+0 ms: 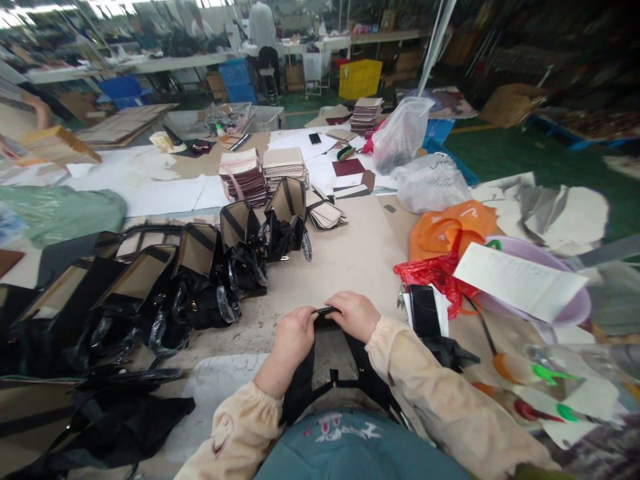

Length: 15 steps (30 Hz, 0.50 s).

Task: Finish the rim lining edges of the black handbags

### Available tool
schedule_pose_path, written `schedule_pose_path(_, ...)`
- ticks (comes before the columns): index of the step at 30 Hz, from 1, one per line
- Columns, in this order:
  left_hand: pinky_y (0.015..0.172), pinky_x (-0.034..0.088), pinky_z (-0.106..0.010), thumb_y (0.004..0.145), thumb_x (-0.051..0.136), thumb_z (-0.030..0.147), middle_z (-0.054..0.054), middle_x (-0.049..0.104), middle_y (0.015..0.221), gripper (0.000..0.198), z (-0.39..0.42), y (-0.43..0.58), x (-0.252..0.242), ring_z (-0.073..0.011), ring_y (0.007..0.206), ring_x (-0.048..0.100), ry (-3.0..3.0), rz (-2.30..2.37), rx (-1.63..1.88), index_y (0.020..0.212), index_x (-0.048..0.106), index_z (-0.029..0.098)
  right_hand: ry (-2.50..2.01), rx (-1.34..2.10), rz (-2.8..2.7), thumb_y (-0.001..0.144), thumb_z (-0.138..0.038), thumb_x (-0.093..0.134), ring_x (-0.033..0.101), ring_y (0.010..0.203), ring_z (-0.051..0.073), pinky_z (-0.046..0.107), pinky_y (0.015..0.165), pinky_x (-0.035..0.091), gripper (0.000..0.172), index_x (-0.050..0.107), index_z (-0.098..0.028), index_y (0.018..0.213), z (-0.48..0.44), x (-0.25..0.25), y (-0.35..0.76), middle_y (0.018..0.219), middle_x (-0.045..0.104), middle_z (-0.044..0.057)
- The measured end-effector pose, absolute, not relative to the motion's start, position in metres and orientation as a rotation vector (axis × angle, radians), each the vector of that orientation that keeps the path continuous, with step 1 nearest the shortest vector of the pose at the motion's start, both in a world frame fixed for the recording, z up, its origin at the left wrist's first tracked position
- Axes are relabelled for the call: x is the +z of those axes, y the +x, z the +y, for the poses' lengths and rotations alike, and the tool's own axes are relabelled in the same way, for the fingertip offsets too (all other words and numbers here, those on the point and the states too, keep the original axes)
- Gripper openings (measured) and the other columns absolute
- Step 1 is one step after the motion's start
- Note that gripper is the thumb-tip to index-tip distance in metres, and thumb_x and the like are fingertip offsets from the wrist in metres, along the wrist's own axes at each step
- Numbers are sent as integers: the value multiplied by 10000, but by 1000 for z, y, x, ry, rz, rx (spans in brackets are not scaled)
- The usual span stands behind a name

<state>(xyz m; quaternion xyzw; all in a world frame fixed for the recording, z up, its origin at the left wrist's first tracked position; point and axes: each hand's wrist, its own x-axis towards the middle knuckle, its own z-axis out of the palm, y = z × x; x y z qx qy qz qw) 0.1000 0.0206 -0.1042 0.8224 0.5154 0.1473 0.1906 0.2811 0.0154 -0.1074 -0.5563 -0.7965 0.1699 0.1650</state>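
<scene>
Close in front of my body is a black handbag (360, 357), unfinished, with a grey-beige panel showing between its black sides. My left hand (295, 339) pinches its far edge from the left. On the same edge, my right hand (354, 316) grips from the right with fingers curled over it. The two hands sit close together with a short dark strip of the edge between them. The bag's near part is hidden by my teal apron (350, 447). Similar black handbags (203, 283) with beige insides stand in a row to my left.
Stacks of panels (285, 167) stand behind the row. To the right are an orange bag (445, 230), a red plastic bag (435, 273), a lilac basin (575, 310) with a paper sheet on it, and brushes or tools near the table's right side. Co-workers are farther back.
</scene>
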Motion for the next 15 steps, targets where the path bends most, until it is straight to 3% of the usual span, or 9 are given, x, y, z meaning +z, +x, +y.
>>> schedule_pose_path(15,735,453,-299,887,408,229,-104,680,859,249,24,102,-91,-207,817,629,2254,1476,314,907,645,155,-1678,526,-2351,854,-401,512,627,863,174,244,734,437,257,706,-234,867,26,-95,281,891,701,35)
